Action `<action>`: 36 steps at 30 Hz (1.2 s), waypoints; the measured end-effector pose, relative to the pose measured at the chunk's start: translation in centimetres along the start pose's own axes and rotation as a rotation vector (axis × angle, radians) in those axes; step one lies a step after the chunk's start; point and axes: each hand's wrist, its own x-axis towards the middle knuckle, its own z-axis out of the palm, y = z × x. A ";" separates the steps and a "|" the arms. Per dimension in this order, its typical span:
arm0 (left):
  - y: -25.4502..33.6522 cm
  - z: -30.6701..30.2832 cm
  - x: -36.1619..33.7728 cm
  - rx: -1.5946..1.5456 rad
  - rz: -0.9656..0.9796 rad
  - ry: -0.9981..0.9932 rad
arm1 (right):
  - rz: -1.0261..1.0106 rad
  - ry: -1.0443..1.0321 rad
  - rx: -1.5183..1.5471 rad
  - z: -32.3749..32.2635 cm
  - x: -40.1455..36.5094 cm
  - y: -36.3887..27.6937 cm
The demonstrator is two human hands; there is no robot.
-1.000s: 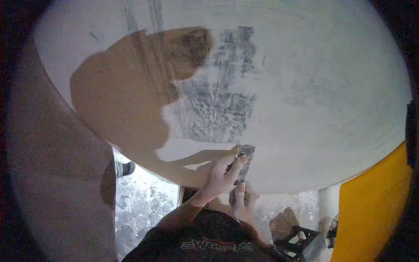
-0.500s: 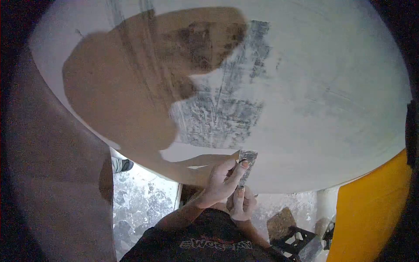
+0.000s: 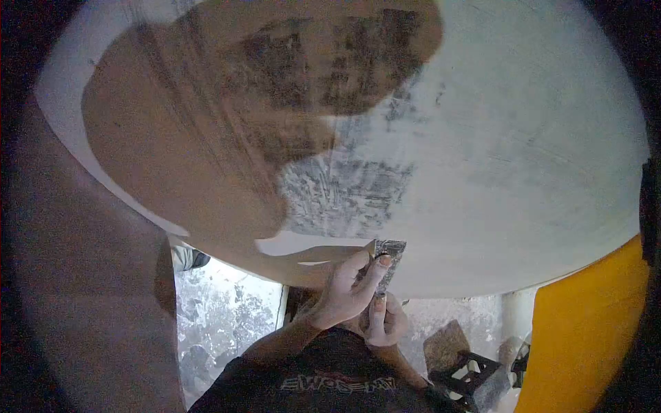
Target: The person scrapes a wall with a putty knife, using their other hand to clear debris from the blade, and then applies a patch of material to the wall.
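Note:
A putty knife point(image 3: 391, 265) with a smeared, dull metal blade points away from me, its wide end overlapping the lower part of a large pale curved surface point(image 3: 496, 199). My left hand point(image 3: 348, 292) is closed around the side of the blade, thumb pressed on its face. Just below, my right hand point(image 3: 384, 323) grips the lower end, fingers curled and thumb up; its handle is mostly hidden. Above the blade, a patch of dark grey streaks point(image 3: 344, 193) marks the surface, and a shadow covers its left part.
Brown sheeting point(image 3: 96, 275) hangs on the left and a yellow-orange panel point(image 3: 585, 330) on the right. Below are a speckled floor point(image 3: 231, 310), a black stool-like object point(image 3: 468, 375) and a brown board point(image 3: 446, 344). A person's shoe point(image 3: 200, 259) shows at left.
The view has shifted slightly, and the shadow across the pale surface reaches farther right at the top. Both hands keep their hold on the putty knife, nearly in place.

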 end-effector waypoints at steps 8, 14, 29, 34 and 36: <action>0.4 -0.2 0.4 0.006 -0.026 -0.001 | 0.020 -0.009 0.012 -0.4 -0.2 1.4; 0.6 -0.3 0.6 -0.030 0.034 0.024 | 0.014 -0.025 -0.036 -0.2 -0.1 -0.3; 0.5 -1.3 0.5 0.100 0.039 -0.032 | 0.082 -0.049 0.022 0.5 0.5 -2.1; -0.3 -1.2 0.1 0.060 0.036 -0.019 | 0.016 -0.079 -0.049 0.0 0.4 -1.8; 0.1 -1.3 0.0 0.064 0.047 -0.024 | -0.008 -0.067 -0.051 0.3 0.4 -1.8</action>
